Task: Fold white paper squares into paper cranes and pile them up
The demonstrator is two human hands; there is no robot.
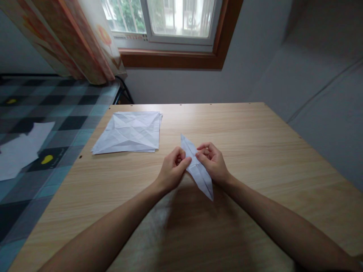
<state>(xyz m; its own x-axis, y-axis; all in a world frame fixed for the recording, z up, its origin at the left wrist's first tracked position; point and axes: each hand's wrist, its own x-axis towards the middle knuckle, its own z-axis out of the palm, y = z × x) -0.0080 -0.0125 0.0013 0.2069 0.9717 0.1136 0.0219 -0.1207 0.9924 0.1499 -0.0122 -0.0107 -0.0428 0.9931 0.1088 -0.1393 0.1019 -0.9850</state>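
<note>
A folded sheet of white paper [199,176], long and pointed at both ends, is held slantwise above the wooden table [269,151]. One tip points toward the window and the other toward me. My left hand [173,168] pinches its left edge near the middle, thumb on top. On the opposite edge, my right hand [213,160] grips the paper between thumb and curled fingers. Creases run along its length, and a short fold crosses the middle. The fingers hide parts of both edges.
A stack of creased white sheets [136,132] lies at the table's back left. Beyond the left edge is a bed with a checked cover [70,109], with loose white paper [19,155] on it. A window [181,22], a curtain [82,37] and walls stand behind.
</note>
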